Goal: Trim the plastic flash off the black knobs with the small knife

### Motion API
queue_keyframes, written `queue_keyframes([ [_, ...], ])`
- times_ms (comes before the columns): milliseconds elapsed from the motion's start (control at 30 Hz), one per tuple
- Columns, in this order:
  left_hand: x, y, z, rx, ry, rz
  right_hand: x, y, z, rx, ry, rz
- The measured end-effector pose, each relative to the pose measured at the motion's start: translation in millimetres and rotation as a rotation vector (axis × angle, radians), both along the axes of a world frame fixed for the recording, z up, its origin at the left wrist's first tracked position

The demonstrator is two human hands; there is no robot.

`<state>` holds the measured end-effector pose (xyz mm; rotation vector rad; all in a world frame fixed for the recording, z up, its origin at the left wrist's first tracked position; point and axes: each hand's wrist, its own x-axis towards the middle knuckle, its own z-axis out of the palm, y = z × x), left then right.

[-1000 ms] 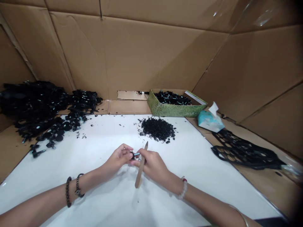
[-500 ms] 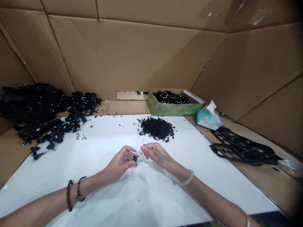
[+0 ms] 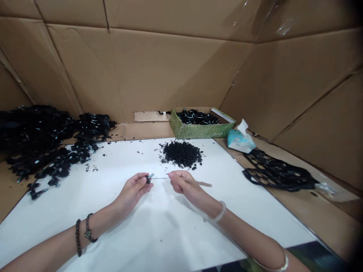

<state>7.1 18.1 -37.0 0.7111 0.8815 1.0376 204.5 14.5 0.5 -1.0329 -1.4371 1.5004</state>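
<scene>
My left hand (image 3: 133, 190) is shut on a small black plastic fitting (image 3: 148, 179) with a short metal screw sticking up and to the right. My right hand (image 3: 181, 184) pinches a thin wooden stick (image 3: 200, 183), whose flat end points right past my knuckles. Its pointed tip is near the fitting but apart from it. The two hands hover a short gap apart above a white sheet (image 3: 159, 230). A pile of small black rings and clips (image 3: 181, 154) lies just beyond them.
A heap of black moulded parts on runners (image 3: 36, 132) spreads along the left. A green patterned box (image 3: 181, 130) of black parts stands at the back, with a tissue pack (image 3: 238, 141) and a black lattice runner (image 3: 279, 175) to the right. Cardboard walls (image 3: 141, 71) surround the bench.
The wooden stick has swung from pointing toward me to lying across my right hand, pointing right. My hands have drawn slightly apart, and the view has shifted left.
</scene>
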Motion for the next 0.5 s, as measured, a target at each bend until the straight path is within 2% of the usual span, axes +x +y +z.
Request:
queue_keyframes([
  [67, 1, -2, -2.5, 0.076, 0.072, -0.012, 0, -6, 8.3, 0.089, -0.109, 0.016],
  [167, 1, -6, -5.6, 0.212, 0.237, -0.144, 1, -9, 15.2, 0.132, -0.132, 0.033],
  [267, 1, -10, -5.7, 0.375, 0.349, -0.275, 4, -3, 10.6, 0.032, 0.05, 0.018],
  [367, -1, -14, -3.8, 0.498, 0.34, -0.362, 9, 7, 2.4, -0.127, 0.256, -0.009],
  [433, -2, -15, -2.9, 0.491, 0.294, -0.389, 13, 13, -0.4, -0.176, 0.309, -0.033],
  [500, -3, -15, -2.8, 0.441, 0.259, -0.374, 15, 16, -1.2, -0.153, 0.253, -0.053],
])
